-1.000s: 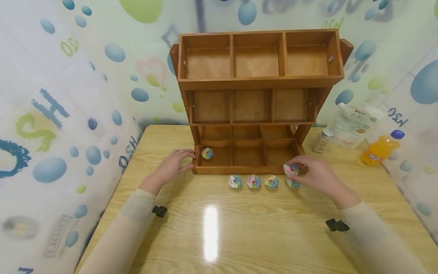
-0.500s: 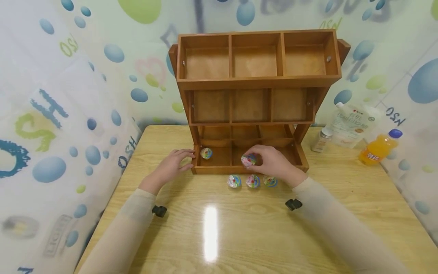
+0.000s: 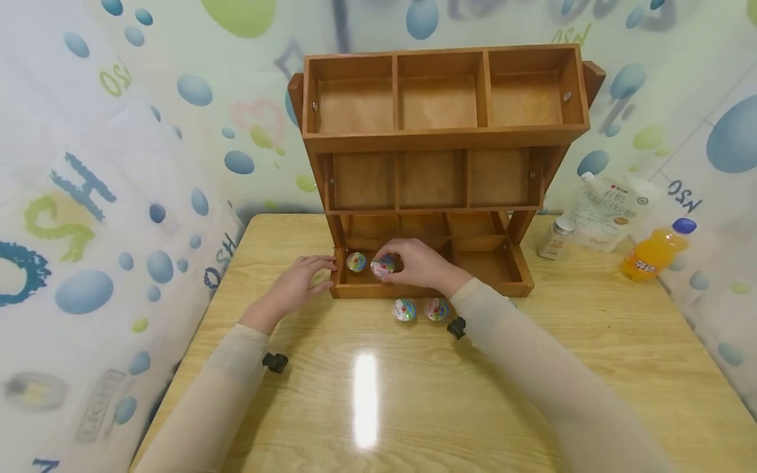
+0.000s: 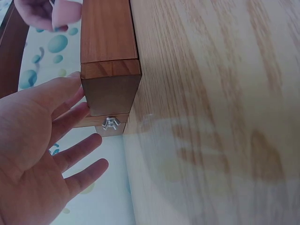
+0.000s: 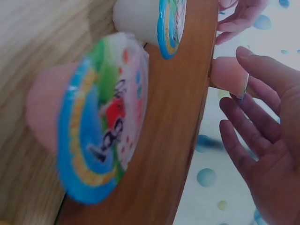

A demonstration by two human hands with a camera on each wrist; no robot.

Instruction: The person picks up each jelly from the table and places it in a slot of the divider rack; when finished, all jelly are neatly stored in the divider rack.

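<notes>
My right hand [image 3: 422,266] pinches a small jelly cup [image 3: 382,267] with a printed lid, over the bottom-left compartment of the wooden shelf rack [image 3: 426,291]. In the right wrist view, this held jelly is pink. Another jelly cup [image 3: 355,261] sits in that compartment's left part. On the table before the rack stand two more cups, a white jelly cup [image 5: 136,18] and a pink jelly cup [image 5: 103,122]; others there are hidden by my right sleeve. My left hand [image 3: 296,286] rests its fingertips against the rack's left end, its fingers loosely extended.
Above, the rack has further tiers of compartments, the top one [image 3: 437,98] jutting forward. Right of it stand a glass jar [image 3: 557,238] with a metal lid, a white spouted pouch [image 3: 606,210] and an orange drink bottle [image 3: 653,251]. Patterned walls border the wooden table [image 3: 296,407].
My right hand has lifted the jelly cup from the right end of the row and carried it left to the bottom-left compartment. My left hand has stayed at the rack's end.
</notes>
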